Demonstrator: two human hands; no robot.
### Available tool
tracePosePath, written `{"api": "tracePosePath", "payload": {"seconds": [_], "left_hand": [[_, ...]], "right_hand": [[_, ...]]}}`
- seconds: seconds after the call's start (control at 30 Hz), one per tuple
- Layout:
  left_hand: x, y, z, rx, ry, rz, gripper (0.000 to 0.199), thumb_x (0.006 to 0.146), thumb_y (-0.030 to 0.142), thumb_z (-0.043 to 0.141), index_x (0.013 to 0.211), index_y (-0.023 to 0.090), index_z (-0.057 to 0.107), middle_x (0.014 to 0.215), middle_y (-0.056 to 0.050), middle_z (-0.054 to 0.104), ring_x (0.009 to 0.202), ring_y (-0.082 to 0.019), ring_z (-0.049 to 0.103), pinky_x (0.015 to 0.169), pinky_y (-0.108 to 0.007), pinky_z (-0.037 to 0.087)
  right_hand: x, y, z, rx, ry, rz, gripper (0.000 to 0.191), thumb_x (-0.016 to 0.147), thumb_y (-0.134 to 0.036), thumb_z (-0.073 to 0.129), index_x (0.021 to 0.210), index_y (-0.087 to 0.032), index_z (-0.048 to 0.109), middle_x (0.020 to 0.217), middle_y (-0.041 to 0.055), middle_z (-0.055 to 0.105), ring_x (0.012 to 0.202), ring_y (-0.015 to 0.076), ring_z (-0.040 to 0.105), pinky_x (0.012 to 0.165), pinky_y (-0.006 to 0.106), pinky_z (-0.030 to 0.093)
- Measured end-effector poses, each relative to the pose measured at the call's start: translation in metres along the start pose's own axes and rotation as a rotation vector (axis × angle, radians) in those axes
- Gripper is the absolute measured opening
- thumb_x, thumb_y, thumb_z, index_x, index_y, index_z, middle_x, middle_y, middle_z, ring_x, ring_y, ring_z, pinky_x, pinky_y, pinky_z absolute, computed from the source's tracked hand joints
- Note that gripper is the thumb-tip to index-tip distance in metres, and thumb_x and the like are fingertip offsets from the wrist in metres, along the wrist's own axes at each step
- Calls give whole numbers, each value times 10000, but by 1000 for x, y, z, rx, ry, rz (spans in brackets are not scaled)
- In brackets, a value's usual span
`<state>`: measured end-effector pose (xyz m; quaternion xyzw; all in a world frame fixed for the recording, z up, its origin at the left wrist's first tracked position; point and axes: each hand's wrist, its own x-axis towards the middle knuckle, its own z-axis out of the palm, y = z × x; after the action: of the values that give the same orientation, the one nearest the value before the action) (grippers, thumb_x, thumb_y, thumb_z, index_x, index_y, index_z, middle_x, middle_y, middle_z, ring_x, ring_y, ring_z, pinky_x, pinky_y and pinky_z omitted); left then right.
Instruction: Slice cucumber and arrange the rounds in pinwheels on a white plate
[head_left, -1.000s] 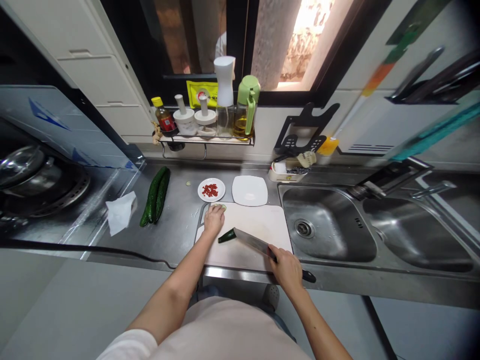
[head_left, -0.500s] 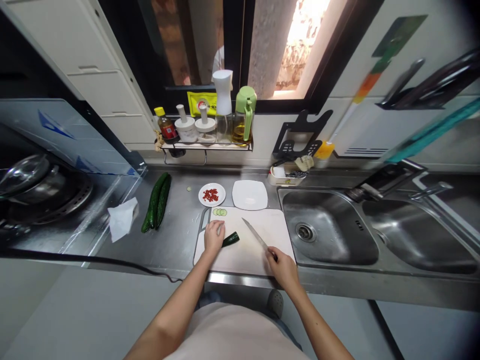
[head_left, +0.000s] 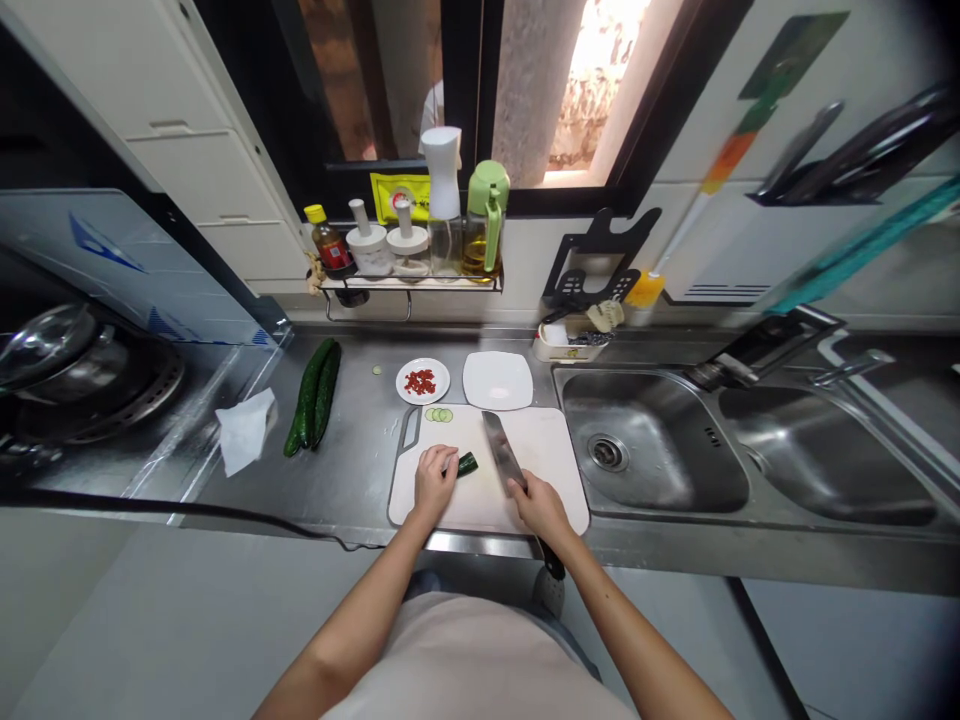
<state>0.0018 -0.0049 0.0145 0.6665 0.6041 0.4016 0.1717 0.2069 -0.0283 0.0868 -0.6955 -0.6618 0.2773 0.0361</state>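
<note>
With my left hand (head_left: 445, 468) I hold the cucumber piece (head_left: 467, 464), my fingers curled in a narrow grip over its left end. This piece is on the cutting board (head_left: 544, 450), left of the middle and nearer to the near edge than to the far edge. It is short, its visible skin is dark green and shiny, and my fingers hide its other end.

My right hand (head_left: 527, 493) is closed around the knife (head_left: 501, 445). Its wide grey blade points to the far edge, apart from the piece, and its black handle reaches over the near edge.

A few thin slices (head_left: 438, 415), pale green with a darker rim, overlap at the far left corner of the board. On the bench (head_left: 352, 440), left of the board, two whole cucumbers (head_left: 313, 395) lie side by side, long, dark and bumpy.
</note>
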Motion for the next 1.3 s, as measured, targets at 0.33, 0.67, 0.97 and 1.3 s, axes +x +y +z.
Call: {"api": "tracePosePath", "payload": {"seconds": [0.33, 0.67, 0.97, 1.3], "left_hand": [[-4, 7, 4, -16, -103, 123, 232, 903, 276, 483, 1069, 217, 635, 1005, -72, 625, 983, -182, 569, 892, -342, 465], [-9, -6, 15, -27, -121, 187, 265, 912, 250, 467, 1098, 251, 656, 1070, -73, 629, 1040, -186, 563, 921, -377, 483], [-9, -7, 15, -44, -110, 207, 258, 915, 250, 470, 1086, 244, 662, 1057, -69, 634, 1045, -178, 559, 920, -375, 484], [-9, -7, 15, -39, -114, 242, 260, 918, 228, 461, 1097, 236, 651, 1058, -69, 617, 1036, -174, 539, 912, -361, 478]], "right_hand": [[-7, -27, -5, -211, -108, -23, 309, 945, -320, 304, 1096, -200, 545, 952, 95, 685, 881, 210, 628, 658, 260, 328], [-9, -34, -3, -222, -126, -3, 292, 946, -312, 319, 1102, -198, 538, 972, 103, 680, 908, 203, 629, 703, 267, 360], [-9, -38, 1, -246, -136, -17, 281, 948, -308, 317, 1088, -198, 535, 967, 109, 683, 892, 212, 640, 706, 280, 375], [-11, -40, 2, -256, -137, -20, 307, 938, -282, 301, 1108, -176, 534, 976, 124, 682, 903, 231, 641, 699, 291, 389]]}}
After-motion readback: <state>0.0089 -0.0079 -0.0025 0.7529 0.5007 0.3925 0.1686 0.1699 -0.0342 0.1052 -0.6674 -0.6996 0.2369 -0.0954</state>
